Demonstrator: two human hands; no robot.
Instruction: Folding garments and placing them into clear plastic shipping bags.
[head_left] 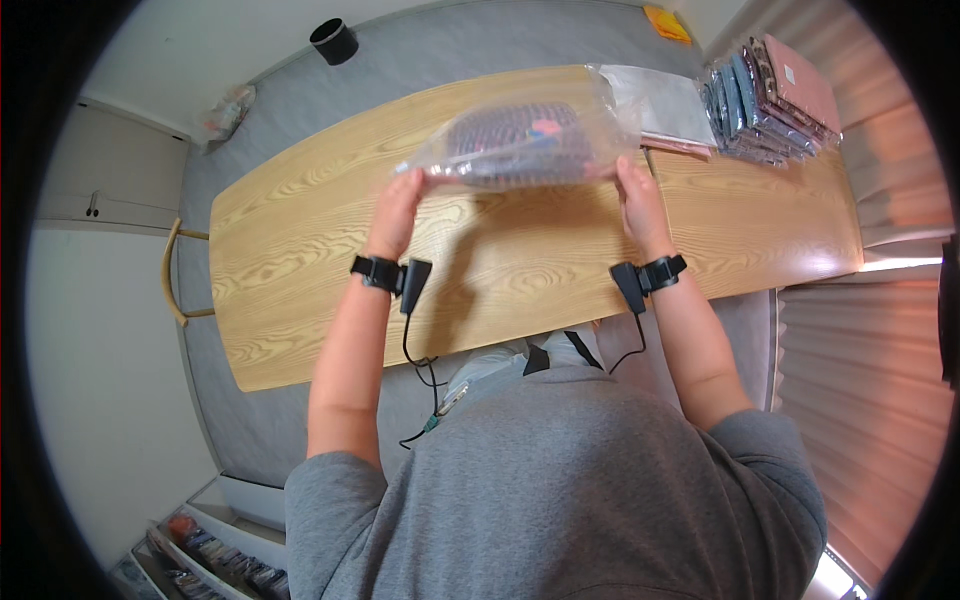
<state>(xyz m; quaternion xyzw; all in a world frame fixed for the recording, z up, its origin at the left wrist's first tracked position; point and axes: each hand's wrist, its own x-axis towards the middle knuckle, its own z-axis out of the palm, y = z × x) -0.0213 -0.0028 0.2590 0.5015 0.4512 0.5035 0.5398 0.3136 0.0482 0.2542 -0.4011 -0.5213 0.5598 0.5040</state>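
Note:
A clear plastic bag (pixel 612 125) is held up above the wooden table, casting a shadow on the wood. Inside it lies a folded dark, striped garment (pixel 515 140) with a small pink and blue patch. My left hand (pixel 398 212) pinches the bag's near left corner. At the near right corner, the fingers of my right hand (pixel 640 208) are closed on the plastic. Both arms stretch forward, and each wrist wears a black strap with a small cabled device.
Several bagged, folded garments (pixel 770 100) are stacked at the table's (pixel 300 300) far right. Beside them lies a flat whitish package (pixel 662 105). A wooden chair (pixel 170 270) stands at the left end. On the floor beyond are a black bin (pixel 334 42) and a yellow packet (pixel 667 24).

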